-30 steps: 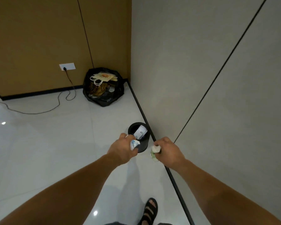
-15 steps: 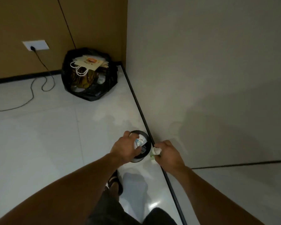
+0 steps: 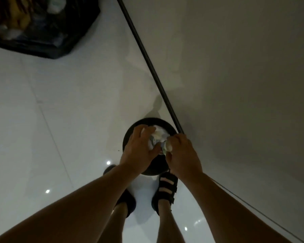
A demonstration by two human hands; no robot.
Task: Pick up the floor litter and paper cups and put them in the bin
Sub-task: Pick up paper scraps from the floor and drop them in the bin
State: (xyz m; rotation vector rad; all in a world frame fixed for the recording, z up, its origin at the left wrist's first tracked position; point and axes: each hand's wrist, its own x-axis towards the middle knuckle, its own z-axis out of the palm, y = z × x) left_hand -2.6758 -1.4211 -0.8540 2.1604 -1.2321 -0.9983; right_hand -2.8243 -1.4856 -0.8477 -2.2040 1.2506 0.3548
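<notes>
Single view, head-worn wide-angle camera. Faces steeply down, nearly along the person's own legs, close above the bin point(image 3: 130, 132) by the wall's base strip point(image 3: 147, 62). Frame top-left clips a black bag point(image 3: 47, 44). No second view.

Dim, soft blur, ceiling-light glints on glossy floor point(image 3: 63, 130), wide-angle warp

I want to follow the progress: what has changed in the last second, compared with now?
The person stepped up to the small black bin and bent over it. Both hands came over its opening: the left hand pressing crumpled litter in, the right hand still gripping its scrap. Bin and black rubbish bag stayed put.
</notes>
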